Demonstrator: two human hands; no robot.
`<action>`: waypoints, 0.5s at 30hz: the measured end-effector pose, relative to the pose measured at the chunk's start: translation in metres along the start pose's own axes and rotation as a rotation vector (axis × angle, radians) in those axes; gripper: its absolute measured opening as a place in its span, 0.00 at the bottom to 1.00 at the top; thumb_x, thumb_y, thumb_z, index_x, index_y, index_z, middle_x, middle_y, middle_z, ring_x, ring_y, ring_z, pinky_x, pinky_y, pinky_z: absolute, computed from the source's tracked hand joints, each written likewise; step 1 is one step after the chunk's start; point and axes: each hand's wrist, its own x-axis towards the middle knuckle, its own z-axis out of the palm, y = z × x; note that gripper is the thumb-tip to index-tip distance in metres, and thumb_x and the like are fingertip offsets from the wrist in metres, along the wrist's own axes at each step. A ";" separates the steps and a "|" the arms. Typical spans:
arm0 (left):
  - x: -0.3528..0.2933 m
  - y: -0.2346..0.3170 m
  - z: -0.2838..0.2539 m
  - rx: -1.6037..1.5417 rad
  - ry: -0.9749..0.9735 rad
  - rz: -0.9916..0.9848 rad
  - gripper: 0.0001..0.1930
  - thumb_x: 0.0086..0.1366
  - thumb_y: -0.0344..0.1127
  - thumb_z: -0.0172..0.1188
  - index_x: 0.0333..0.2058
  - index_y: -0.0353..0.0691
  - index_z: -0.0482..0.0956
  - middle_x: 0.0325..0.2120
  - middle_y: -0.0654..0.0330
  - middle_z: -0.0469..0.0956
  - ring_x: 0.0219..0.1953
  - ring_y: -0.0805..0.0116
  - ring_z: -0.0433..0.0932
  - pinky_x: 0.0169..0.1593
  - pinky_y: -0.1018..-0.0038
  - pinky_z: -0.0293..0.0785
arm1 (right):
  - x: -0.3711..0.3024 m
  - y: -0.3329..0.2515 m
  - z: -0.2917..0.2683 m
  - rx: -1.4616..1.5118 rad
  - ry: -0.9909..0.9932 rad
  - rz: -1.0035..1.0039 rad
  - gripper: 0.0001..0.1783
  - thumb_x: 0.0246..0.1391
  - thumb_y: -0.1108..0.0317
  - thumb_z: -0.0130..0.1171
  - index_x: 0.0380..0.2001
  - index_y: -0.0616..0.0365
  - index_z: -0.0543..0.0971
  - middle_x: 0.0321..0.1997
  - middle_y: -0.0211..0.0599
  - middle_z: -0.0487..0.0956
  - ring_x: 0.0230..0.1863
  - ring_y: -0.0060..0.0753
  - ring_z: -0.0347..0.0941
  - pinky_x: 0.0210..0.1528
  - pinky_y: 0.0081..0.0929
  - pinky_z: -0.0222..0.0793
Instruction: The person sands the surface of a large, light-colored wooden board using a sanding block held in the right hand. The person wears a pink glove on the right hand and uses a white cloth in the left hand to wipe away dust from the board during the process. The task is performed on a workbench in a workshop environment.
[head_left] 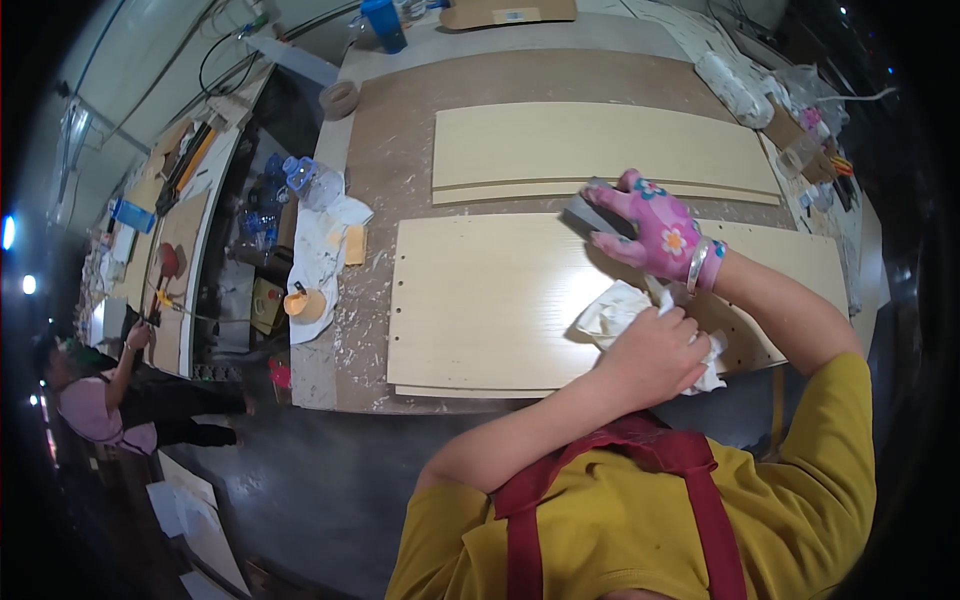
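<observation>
My right hand [660, 230], in a pink floral glove, is closed around a grey sanding block [590, 217] over the front panel. My bare left hand [655, 352] grips a crumpled white cloth [612, 312] near that panel's front edge. The cream-coloured panel [480, 300] lies flat, apparently on top of another, with small holes along its left end. My right forearm crosses over its right part. Further back, more cream panels [590, 145] lie stacked on the brown, paint-specked worktable [368, 200].
A clear bottle [318, 186], white rag [325, 232], yellowish block [355, 245] and orange tub [305, 304] line the table's left side. Bags and boxes [790, 125] crowd the right edge. A blue cup [384, 26] stands at the back. Another person [100, 405] works at the left bench.
</observation>
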 end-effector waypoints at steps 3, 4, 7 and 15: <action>-0.002 0.000 0.000 -0.044 -0.139 -0.045 0.12 0.53 0.41 0.63 0.32 0.42 0.77 0.34 0.57 0.77 0.42 0.59 0.75 0.38 0.65 0.70 | 0.084 -0.049 0.047 0.123 -0.070 -0.152 0.29 0.48 0.45 0.57 0.51 0.48 0.75 0.41 0.49 0.74 0.45 0.50 0.73 0.47 0.45 0.71; -0.001 0.002 0.005 0.011 -0.051 -0.046 0.13 0.53 0.40 0.60 0.35 0.41 0.80 0.37 0.56 0.78 0.45 0.57 0.76 0.46 0.62 0.71 | 0.109 -0.078 0.053 0.106 -0.092 -0.163 0.26 0.50 0.45 0.56 0.47 0.49 0.77 0.40 0.49 0.75 0.45 0.50 0.73 0.47 0.46 0.71; -0.001 0.003 0.027 -0.084 -0.176 -0.023 0.18 0.53 0.40 0.56 0.41 0.38 0.83 0.44 0.51 0.79 0.55 0.46 0.71 0.59 0.52 0.64 | 0.146 -0.089 0.075 0.118 0.006 -0.172 0.25 0.53 0.46 0.55 0.48 0.50 0.77 0.41 0.49 0.75 0.41 0.51 0.75 0.47 0.44 0.72; -0.006 0.000 0.002 0.011 0.018 -0.032 0.11 0.54 0.39 0.59 0.34 0.41 0.79 0.31 0.57 0.77 0.37 0.60 0.76 0.41 0.66 0.69 | 0.081 -0.067 0.032 0.016 -0.105 -0.039 0.32 0.50 0.43 0.55 0.55 0.48 0.75 0.44 0.51 0.75 0.43 0.50 0.76 0.48 0.42 0.74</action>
